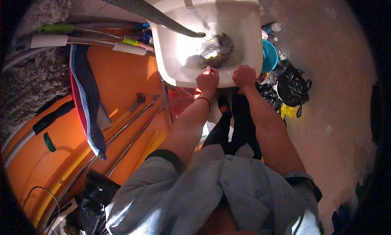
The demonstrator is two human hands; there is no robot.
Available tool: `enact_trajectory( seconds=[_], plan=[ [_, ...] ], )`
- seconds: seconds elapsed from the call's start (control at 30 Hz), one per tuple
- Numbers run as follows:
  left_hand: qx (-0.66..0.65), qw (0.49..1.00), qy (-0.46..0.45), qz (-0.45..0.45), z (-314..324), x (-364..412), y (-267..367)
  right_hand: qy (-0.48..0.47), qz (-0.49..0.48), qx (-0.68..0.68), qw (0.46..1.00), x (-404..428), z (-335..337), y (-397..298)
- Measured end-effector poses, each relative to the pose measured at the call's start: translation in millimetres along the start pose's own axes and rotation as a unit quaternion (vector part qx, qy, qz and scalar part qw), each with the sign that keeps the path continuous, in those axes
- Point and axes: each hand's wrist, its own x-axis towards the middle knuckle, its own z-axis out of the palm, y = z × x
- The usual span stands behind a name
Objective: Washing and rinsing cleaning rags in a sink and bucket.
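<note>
A white washbasin (210,79) lies before me, with a wet grey fibrous bundle (224,44), possibly a mop head, in its bowl. Yellow patches show on the bundle. Beside its near edge, my left hand (208,79) has its fingers drawn together; whether they pinch any strands cannot be made out. My right hand (244,77) is curled at the basin's near rim, to the right of the bundle. Its fingertips are hidden, so I cannot see anything in it. From the upper left, a dark textured hose (152,13) reaches over the bowl, its end just above the bundle.
Several poles with a green grip (56,28) lean left of the basin. A blue flat mop pad (88,97) stands against an orange panel (122,70). Right of the basin are a turquoise bucket (270,56), bottles (272,27) and a black plastic bag (293,86).
</note>
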Motion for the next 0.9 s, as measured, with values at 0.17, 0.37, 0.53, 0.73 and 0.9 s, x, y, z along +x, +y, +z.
enact_trajectory(
  seconds=[0.17, 0.37, 0.53, 0.73, 0.9],
  plan=[
    [0.007, 0.999, -0.043, -0.014, -3, 1, 1, 0.029, -0.03, 0.013, 0.999, -2, 2, 1],
    [0.021, 0.997, -0.074, -0.029, -9, 3, 5, 0.054, -0.031, 0.031, 0.998, -1, 10, 4],
    [0.017, 0.997, -0.067, -0.024, -10, 3, 5, 0.056, -0.039, 0.03, 0.997, -2, 7, 3],
    [0.008, 0.998, -0.059, -0.018, -11, 3, 6, 0.047, -0.038, 0.022, 0.998, -3, 8, 5],
    [0.015, 0.999, -0.048, -0.009, -7, 4, 4, 0.055, -0.031, 0.017, 0.998, 0, 7, 4]
  ],
)
